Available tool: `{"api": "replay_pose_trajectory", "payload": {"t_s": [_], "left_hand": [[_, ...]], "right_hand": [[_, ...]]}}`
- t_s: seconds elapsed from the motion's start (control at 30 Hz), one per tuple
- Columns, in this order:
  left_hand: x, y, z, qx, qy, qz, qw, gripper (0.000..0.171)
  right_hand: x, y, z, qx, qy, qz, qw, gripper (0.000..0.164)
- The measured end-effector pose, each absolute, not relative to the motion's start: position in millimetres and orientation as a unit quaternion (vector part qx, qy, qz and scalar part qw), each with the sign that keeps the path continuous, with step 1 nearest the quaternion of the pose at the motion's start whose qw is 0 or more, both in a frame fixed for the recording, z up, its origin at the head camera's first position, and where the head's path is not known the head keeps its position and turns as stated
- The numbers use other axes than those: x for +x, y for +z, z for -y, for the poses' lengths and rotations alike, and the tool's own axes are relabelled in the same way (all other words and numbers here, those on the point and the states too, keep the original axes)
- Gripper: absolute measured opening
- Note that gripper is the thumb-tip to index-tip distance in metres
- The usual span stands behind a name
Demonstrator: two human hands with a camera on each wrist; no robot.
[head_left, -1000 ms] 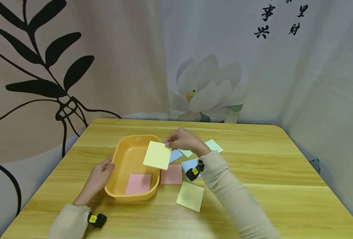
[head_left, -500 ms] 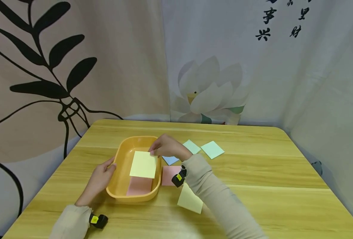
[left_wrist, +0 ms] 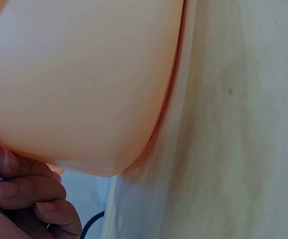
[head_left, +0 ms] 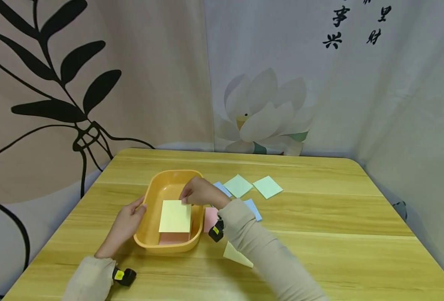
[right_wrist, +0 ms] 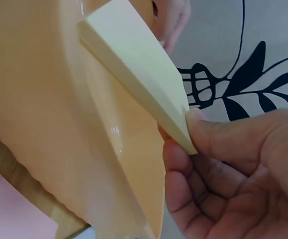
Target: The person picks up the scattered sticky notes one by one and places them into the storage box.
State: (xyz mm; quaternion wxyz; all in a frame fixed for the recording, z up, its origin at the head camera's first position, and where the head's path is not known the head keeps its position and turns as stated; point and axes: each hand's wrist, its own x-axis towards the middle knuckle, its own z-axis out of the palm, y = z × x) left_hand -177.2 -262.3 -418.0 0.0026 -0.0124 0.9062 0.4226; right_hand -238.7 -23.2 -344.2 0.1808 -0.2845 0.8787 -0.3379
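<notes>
A pale yellow pad of sticky notes (head_left: 174, 217) is pinched at its top right corner between the thumb and fingers of my right hand (head_left: 203, 193). It hangs inside an orange-yellow plastic tray (head_left: 158, 192), covering most of a pink pad (head_left: 174, 239) in the tray's near part. Whether the two pads touch, I cannot tell. In the right wrist view the yellow pad (right_wrist: 139, 64) shows its thick edge. My left hand (head_left: 126, 223) grips the tray's left rim, thumb on top; in the left wrist view curled fingers (left_wrist: 32, 191) lie against the tray's outer side.
On the wooden table (head_left: 338, 217), right of the tray, lie a pink pad (head_left: 210, 219), a yellow pad (head_left: 237, 255), blue pads (head_left: 253, 209) and two light green pads (head_left: 268, 187). My right forearm partly covers some. A printed curtain (head_left: 162, 83) hangs behind the table.
My right hand has carried the yellow pad left and down, from above the tray's right rim to inside, over the pink pad. The left hand keeps its hold on the rim.
</notes>
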Motion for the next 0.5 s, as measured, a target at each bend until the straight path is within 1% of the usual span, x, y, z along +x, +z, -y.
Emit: {"api": "replay_pose_trajectory", "payload": {"t_s": [0.5], "left_hand": [[-176.9, -418.9, 263.1, -0.007, 0.424, -0.905, 0.0, 0.057]], "right_hand": [[-230.0, -358.9, 36.2, -0.283, -0.299, -0.892, 0.188, 0.008]]}}
